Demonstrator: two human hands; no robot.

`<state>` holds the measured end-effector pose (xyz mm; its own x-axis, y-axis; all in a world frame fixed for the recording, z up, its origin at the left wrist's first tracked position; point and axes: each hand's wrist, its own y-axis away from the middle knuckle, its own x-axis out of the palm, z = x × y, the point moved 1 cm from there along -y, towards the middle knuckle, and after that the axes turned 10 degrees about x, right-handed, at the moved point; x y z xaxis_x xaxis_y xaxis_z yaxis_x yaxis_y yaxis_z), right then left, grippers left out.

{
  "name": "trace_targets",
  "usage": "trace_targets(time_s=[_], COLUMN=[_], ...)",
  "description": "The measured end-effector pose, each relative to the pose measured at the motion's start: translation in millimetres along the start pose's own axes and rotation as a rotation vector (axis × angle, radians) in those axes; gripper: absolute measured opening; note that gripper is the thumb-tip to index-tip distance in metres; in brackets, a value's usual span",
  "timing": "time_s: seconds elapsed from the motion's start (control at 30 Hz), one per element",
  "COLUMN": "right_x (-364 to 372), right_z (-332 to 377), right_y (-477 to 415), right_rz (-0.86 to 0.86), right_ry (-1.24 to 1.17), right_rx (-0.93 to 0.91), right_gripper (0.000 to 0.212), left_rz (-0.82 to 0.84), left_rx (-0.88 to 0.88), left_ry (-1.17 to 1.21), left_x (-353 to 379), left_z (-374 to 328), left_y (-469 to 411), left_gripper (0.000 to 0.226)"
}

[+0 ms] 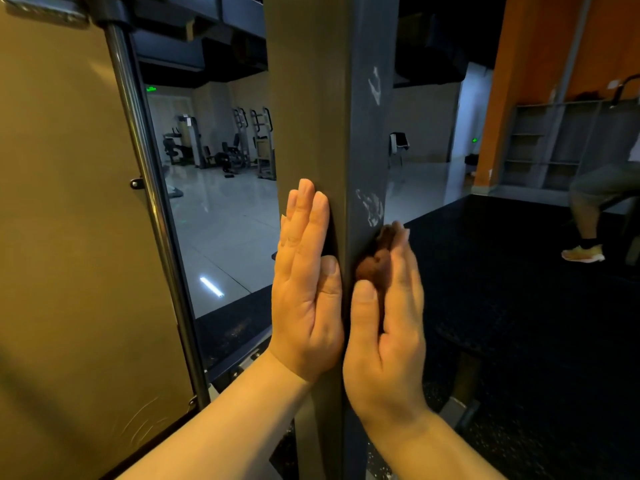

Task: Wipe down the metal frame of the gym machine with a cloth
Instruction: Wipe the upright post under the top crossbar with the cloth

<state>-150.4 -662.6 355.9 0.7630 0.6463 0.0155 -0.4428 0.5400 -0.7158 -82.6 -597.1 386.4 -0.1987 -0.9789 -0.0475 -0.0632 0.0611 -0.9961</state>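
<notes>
A grey upright metal post (329, 116) of the gym machine fills the middle of the view, with pale scuff marks on its right face. My left hand (306, 289) lies flat against the post's left face, fingers straight and together, holding nothing. My right hand (388, 323) presses a small brown cloth (375, 259) against the post's right face, just below the lower scuff marks. The cloth is bunched between my palm and the metal, and most of it is hidden by my fingers.
A tan shroud panel (69, 220) with a chrome guide rod (149, 188) stands at the left. Black rubber flooring (502, 289) lies to the right, where another person's leg and shoe (583, 252) show. Other machines (221, 143) stand far behind on a glossy floor.
</notes>
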Motion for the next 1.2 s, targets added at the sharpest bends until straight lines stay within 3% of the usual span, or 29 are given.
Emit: trace_targets(time_s=[0.27, 0.43, 0.67, 0.8, 0.93, 1.1, 1.2], right_x=[-4, 1, -17, -11, -6, -11, -9], right_z=[-13, 11, -35, 3, 20, -14, 2], right_y=[13, -23, 31, -8, -33, 10, -15], right_rz=[0.118, 0.076, 0.136, 0.061, -0.004, 0.065, 0.054], right_ry=[0.033, -0.024, 0.035, 0.008, 0.006, 0.047, 0.015], right_rx=[-0.148, -0.147, -0.081, 0.000, -0.055, -0.109, -0.094], right_gripper=[0.059, 0.060, 0.059, 0.059, 0.058, 0.062, 0.060], left_rz=[0.006, 0.004, 0.002, -0.047, -0.041, -0.057, -0.050], left_rx=[-0.004, 0.031, -0.006, -0.072, -0.076, -0.067, -0.042], left_ry=[-0.003, -0.020, -0.089, -0.021, -0.068, -0.087, -0.105], left_x=[-2, -2, -14, -9, -2, -1, -2], left_z=[2, 4, -2, -2, 3, 4, 5], left_y=[1, -1, -12, -48, -44, -43, -43], left_gripper=[0.052, 0.055, 0.045, 0.052, 0.054, 0.054, 0.054])
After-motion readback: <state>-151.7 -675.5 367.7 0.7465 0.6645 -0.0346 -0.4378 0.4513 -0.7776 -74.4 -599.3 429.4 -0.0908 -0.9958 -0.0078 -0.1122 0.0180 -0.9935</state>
